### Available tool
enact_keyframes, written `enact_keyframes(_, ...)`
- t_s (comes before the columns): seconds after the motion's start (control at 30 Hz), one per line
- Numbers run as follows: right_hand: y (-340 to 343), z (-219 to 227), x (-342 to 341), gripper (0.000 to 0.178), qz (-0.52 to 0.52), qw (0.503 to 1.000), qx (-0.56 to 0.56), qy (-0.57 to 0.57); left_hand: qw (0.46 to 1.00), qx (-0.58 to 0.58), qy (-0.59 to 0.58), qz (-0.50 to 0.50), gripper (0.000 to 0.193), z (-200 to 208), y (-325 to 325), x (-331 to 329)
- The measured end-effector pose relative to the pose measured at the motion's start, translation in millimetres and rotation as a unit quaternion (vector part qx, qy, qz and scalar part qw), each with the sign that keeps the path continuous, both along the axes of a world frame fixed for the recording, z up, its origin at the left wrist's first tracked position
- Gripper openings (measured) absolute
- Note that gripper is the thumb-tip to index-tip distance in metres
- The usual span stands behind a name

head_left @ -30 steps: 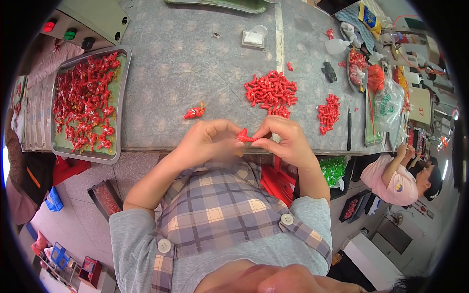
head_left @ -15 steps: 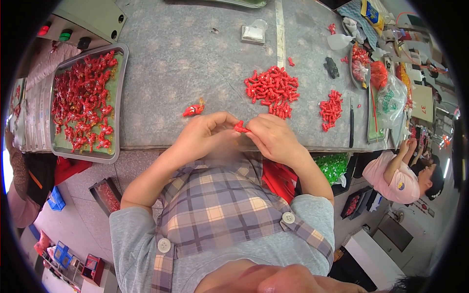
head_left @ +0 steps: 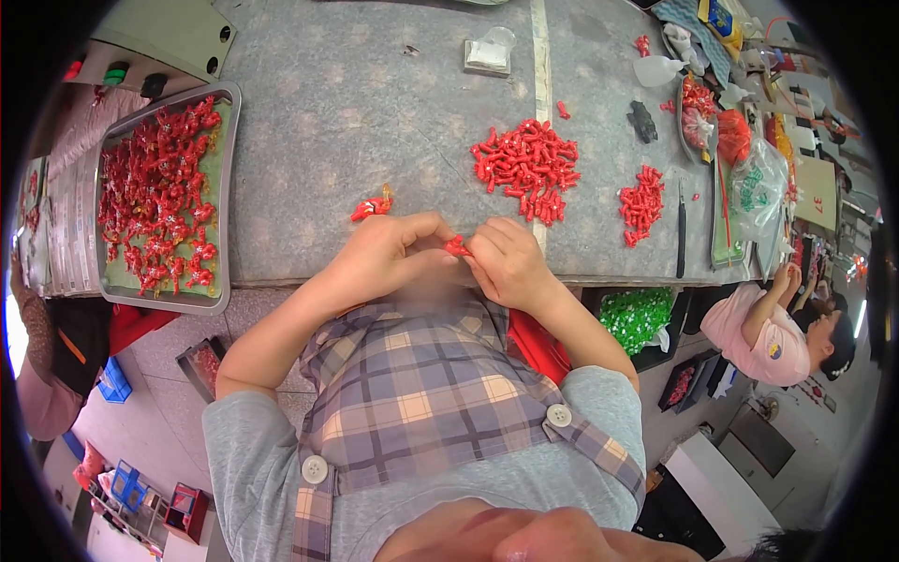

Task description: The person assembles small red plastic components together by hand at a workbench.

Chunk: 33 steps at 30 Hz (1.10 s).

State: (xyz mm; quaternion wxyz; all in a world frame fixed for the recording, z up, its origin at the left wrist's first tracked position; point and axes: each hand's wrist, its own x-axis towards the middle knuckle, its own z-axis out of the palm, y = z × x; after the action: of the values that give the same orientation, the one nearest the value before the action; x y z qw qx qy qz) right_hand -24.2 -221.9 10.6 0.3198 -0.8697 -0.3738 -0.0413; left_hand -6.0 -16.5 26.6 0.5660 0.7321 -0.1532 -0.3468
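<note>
Between my two hands, just over the table's near edge, is a small red plastic piece (head_left: 457, 246). My left hand (head_left: 398, 251) pinches it from one side, and my right hand (head_left: 507, 262) closes on it from the other. Its exact shape is mostly covered by my fingers. Just beyond my left hand lies a red figure with yellow parts (head_left: 373, 205). A large heap of red pieces (head_left: 526, 169) sits beyond my right hand, with a smaller heap of red pieces (head_left: 641, 206) farther right.
At left stands a grey tray (head_left: 230, 187) of red figures, near a control box (head_left: 154, 47). A black pen-like tool (head_left: 682, 234), a dark lump (head_left: 642, 122) and a plastic bag (head_left: 754, 192) lie at right. A small white block (head_left: 487, 56) sits farther back. Another person (head_left: 773, 328) works at far right.
My right hand has shifted very slightly left and its fingers have turned a little on the red piece. The whole view has moved slightly. Both hands still hold the piece.
</note>
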Motion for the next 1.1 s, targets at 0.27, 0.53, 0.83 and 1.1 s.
enact_keyframes(0.27, -0.1, -0.6, 1.4, 0.013, -0.006, 0.999, -0.011, 0.029, 0.999, -0.035, -0.011, 0.032, 0.018, -3.4, -1.0, 0.8)
enact_keyframes(0.53, 1.8, 3.1, 2.3, 0.012, -0.014, 0.999, -0.014, 0.045, 0.997, -0.048, 0.065, 0.018, 0.017, -4.1, -0.2, 7.3)
enact_keyframes(0.83, 4.2, 1.5, 2.5, 0.012, -0.019, 0.999, 0.019, 0.043, 0.995, -0.059, 0.084, 0.014, 0.015, -5.9, -0.3, 7.9)
enact_keyframes(1.1, 2.7, 2.2, 3.0, 0.013, -0.018, 0.998, -0.014, 0.053, 0.991, -0.079, 0.105, 0.031, 0.016, -7.0, -0.6, 7.4)
